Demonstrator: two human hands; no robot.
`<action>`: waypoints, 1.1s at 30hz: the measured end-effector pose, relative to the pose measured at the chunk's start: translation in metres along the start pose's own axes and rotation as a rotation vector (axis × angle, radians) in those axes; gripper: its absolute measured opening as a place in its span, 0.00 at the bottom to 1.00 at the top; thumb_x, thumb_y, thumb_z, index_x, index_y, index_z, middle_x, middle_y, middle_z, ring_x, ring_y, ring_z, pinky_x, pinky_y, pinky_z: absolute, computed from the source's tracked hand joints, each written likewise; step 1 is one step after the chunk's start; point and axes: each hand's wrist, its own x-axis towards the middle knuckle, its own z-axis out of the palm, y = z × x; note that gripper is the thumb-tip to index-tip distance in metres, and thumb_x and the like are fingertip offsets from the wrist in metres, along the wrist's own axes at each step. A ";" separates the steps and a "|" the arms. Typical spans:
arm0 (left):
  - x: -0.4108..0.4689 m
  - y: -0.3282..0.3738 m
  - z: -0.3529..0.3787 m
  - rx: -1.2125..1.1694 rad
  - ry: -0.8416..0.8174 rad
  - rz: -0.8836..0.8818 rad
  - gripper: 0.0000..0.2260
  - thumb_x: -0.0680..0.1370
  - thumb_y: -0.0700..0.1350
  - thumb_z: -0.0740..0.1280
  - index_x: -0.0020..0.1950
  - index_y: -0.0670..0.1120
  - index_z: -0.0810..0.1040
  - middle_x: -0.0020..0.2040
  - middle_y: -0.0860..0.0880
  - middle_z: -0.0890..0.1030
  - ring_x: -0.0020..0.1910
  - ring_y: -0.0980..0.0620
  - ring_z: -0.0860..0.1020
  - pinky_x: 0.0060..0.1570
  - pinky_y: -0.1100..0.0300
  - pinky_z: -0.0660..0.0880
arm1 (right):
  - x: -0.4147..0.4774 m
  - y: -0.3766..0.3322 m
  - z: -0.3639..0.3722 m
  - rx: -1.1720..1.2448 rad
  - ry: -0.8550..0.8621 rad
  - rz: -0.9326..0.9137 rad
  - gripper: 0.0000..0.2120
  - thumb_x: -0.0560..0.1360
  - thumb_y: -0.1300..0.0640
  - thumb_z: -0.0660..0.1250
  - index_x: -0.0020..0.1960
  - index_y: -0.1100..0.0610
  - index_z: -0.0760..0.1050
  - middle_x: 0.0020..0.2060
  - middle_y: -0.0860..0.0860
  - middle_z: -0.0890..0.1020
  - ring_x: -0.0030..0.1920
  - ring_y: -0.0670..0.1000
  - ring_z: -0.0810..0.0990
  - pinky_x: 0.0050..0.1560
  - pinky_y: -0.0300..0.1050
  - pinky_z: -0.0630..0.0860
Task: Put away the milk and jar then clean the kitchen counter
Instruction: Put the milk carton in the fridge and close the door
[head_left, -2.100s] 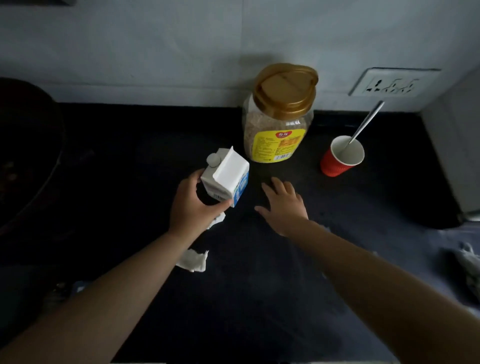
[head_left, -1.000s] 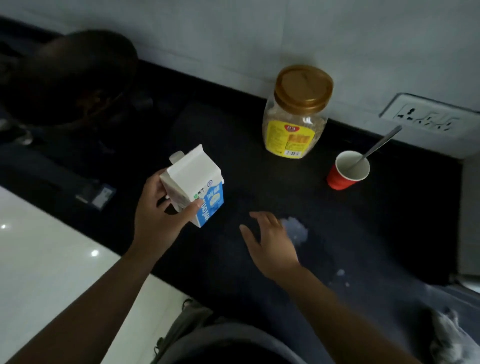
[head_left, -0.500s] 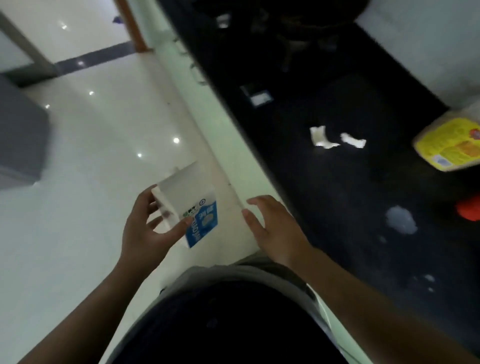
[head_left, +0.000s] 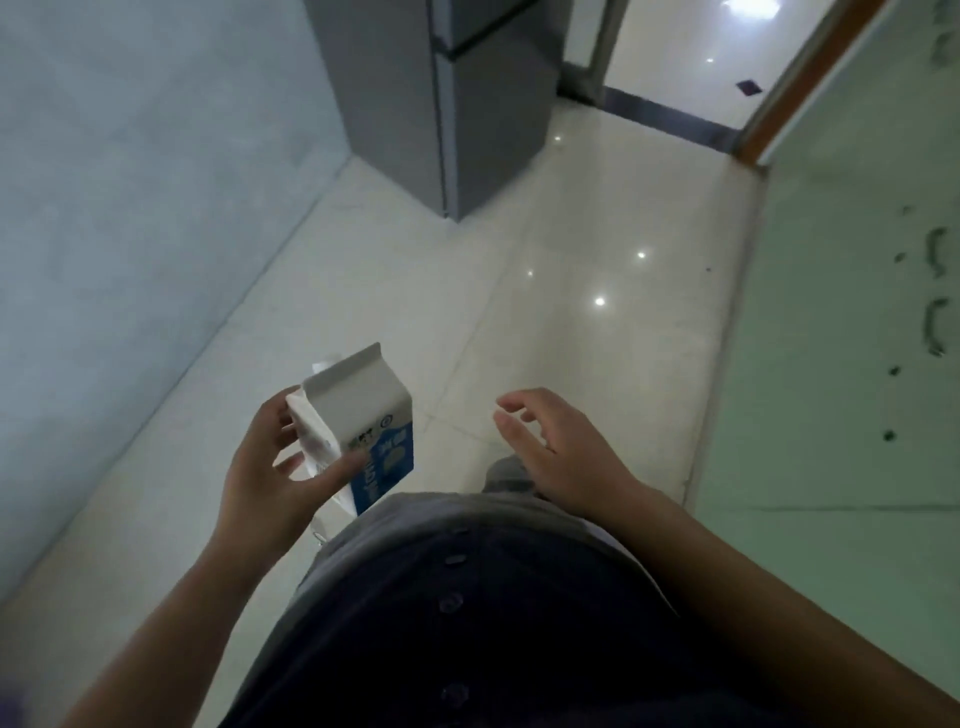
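Left hand (head_left: 270, 478) grips carton (head_left: 358, 415), lower centre-left of frame: thumb across the printed blue-and-white face, fingers curled behind. Carton is gable-topped cardboard, tilted, held over glossy pale floor tiles (head_left: 597, 208). Right hand (head_left: 556, 452) empty, fingers loosely spread, lower centre. Grey boxy fridge (head_left: 467, 104) upper centre. Matte pale-green cabinet fronts (head_left: 841, 312) with curved handles, right edge

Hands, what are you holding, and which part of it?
The left hand grips the milk carton round its middle, below the folded top. The right hand holds nothing.
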 end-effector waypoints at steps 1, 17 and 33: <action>-0.002 -0.009 -0.012 -0.025 0.071 -0.042 0.30 0.58 0.54 0.80 0.55 0.66 0.71 0.54 0.62 0.78 0.55 0.62 0.76 0.51 0.61 0.73 | 0.015 -0.006 0.006 -0.006 -0.043 -0.016 0.18 0.78 0.44 0.55 0.62 0.53 0.71 0.58 0.47 0.76 0.56 0.43 0.73 0.57 0.41 0.70; 0.245 -0.026 -0.106 -0.106 0.407 -0.269 0.27 0.55 0.62 0.76 0.52 0.68 0.71 0.50 0.64 0.79 0.52 0.62 0.77 0.50 0.59 0.73 | 0.353 -0.092 0.035 -0.088 -0.281 -0.103 0.20 0.77 0.40 0.54 0.62 0.49 0.70 0.58 0.43 0.75 0.51 0.38 0.72 0.49 0.32 0.67; 0.680 0.073 -0.164 -0.020 0.147 0.019 0.33 0.56 0.64 0.72 0.59 0.60 0.69 0.54 0.64 0.76 0.54 0.62 0.75 0.50 0.58 0.75 | 0.700 -0.198 -0.051 0.039 0.221 -0.007 0.17 0.78 0.46 0.57 0.60 0.55 0.72 0.55 0.49 0.77 0.55 0.45 0.74 0.53 0.38 0.70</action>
